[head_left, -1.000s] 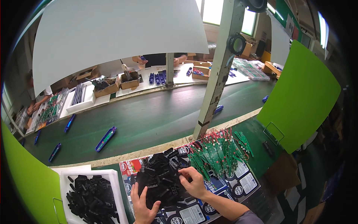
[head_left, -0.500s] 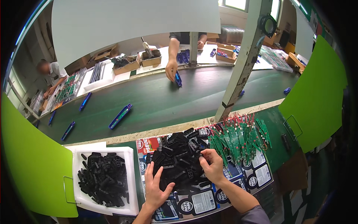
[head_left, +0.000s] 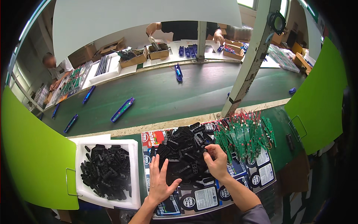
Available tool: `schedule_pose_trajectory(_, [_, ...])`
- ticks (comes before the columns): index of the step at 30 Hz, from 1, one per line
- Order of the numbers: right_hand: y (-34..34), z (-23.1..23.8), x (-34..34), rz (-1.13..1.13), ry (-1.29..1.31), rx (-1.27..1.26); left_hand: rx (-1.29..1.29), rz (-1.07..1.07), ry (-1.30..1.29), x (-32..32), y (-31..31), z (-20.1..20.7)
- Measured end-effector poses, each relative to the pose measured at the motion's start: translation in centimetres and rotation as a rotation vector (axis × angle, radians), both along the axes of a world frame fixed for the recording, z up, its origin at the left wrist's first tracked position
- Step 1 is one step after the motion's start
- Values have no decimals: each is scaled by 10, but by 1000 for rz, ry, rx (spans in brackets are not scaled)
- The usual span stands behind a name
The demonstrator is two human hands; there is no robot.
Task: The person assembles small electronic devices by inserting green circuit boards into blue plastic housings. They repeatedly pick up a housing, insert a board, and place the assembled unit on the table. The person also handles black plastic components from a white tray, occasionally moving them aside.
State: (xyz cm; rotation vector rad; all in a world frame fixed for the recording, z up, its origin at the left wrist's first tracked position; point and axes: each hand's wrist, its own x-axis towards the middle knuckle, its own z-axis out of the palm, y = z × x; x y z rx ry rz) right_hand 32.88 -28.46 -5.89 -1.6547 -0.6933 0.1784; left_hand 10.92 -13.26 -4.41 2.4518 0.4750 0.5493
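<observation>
The middle is filled by a wide, dark green belt. Above it, a big white board is seen. The near work place is closed in by two bright green panels, one at the left and one at the right. The belt is cut across by a worn, slanted post.

Under the near work, a sheet with printed pictures is spread. To its left a white tray is set, and it is filled with loose black parts. On the sheet a big heap of black pieces is piled, between the two hands and beyond them. Just right of the heap, a bunch of thin green boards with red wires is laid.

The left hand is held flat with its fingers spread, by the heap's left side, and nothing is gripped in it. The right hand is bent at the heap's right side, with thumb and finger brought near each other; whether a piece is pinched there cannot be told.

Across the belt, a co-worker's hands are seen, one raised over a small box. On the belt, long blue shells are scattered, well apart.
</observation>
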Motion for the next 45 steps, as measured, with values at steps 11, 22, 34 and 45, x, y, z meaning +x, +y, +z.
schedule_pose_trajectory(11, [0, 1, 0, -9, 4, 3, -39, 17, -55, -1, 1, -2])
schedule_pose_trajectory(22, [-1, -1, 0, 8, 10, 16, -78, 82, -49, -3, 1, -3])
schedule_pose_trajectory(34, [-1, -1, 0, -12, 150, 39, -235, 113, -124, -6, 7, 2])
schedule_pose_trajectory(45, [0, 1, 2, -19, 98, 22, -327, -36, -186, -7, -4, 100])
